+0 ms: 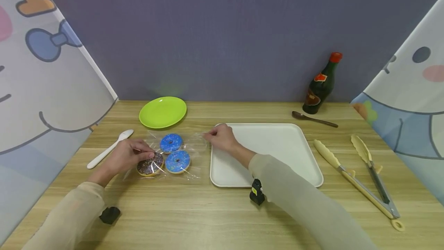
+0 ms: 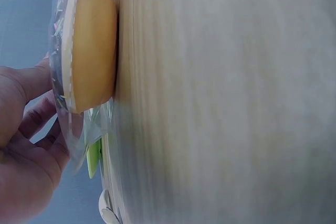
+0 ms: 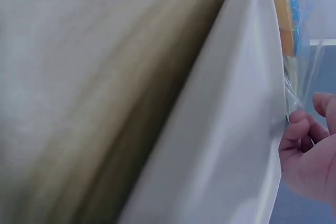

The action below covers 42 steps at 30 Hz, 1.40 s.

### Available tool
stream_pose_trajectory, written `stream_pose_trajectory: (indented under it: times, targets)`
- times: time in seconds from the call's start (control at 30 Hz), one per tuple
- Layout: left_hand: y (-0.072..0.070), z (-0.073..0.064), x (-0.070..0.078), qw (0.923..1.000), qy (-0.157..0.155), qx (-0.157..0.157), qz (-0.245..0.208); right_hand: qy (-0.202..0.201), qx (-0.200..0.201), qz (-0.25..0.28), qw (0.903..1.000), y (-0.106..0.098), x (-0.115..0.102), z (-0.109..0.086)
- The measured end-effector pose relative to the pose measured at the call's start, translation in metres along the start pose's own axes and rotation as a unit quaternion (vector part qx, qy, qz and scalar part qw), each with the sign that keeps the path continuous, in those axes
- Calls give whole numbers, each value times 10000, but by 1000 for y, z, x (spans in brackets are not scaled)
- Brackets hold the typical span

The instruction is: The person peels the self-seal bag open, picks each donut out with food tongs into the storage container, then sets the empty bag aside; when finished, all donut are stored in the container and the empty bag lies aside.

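A clear plastic bag (image 1: 194,173) lies on the table left of the white tray (image 1: 267,153). Inside are a chocolate-coloured donut (image 1: 150,165) with sprinkles and two blue donuts (image 1: 178,161). My left hand (image 1: 126,156) grips the bag at the chocolate donut, thumb and fingertips close together over its top. That donut's tan side (image 2: 94,51) shows through the film in the left wrist view. My right hand (image 1: 222,138) pinches the bag's right end above the tray's left rim, and its curled fingers (image 3: 299,129) meet the film in the right wrist view.
A green plate (image 1: 163,112) stands behind the bag, and a white spoon (image 1: 110,149) lies left of it. To the right are tongs (image 1: 360,180), a dark wooden spoon (image 1: 313,119) and a green bottle (image 1: 320,84) near the back wall.
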<state>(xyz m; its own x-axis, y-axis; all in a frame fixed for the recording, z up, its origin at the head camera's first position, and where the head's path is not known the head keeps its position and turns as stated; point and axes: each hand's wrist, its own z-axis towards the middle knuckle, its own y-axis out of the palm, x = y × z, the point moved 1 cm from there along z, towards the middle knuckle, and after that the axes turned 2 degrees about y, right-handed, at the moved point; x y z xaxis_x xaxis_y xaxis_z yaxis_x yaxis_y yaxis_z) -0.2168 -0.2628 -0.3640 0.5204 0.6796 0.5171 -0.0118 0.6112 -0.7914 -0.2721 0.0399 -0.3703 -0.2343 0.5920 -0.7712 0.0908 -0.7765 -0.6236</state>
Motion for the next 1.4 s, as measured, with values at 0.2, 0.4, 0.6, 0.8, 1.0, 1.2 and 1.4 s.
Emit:
stream_pose_trajectory:
  times: [0.2, 0.4, 0.6, 0.8, 1.0, 1.2, 1.4]
  targets:
    - [1, 0, 1, 10000, 44, 18, -81, 84, -93, -175, 9998, 2, -4, 1]
    - [2, 1, 3, 10000, 16, 9, -54, 231, 16, -97, 9997, 3, -3, 1]
    - [0, 3, 3, 9999, -131, -74, -75, 421, 213, 260, 9985, 0, 1, 0]
    - [-1, 2, 3, 9997, -168, -92, -121, 328, 397, 334, 9981, -4, 9, -3]
    - [-1, 1, 2, 9999, -114, -20, -72, 182, 341, 216, 9990, -6, 18, -8]
    - [1, 0, 2, 9998, -201, -65, -23, -112, 478, 109, 9987, -10, 21, -12]
    - [1, 0, 4, 9998, -160, -16, -81, -886, 475, 88, 9949, -18, 19, -19]
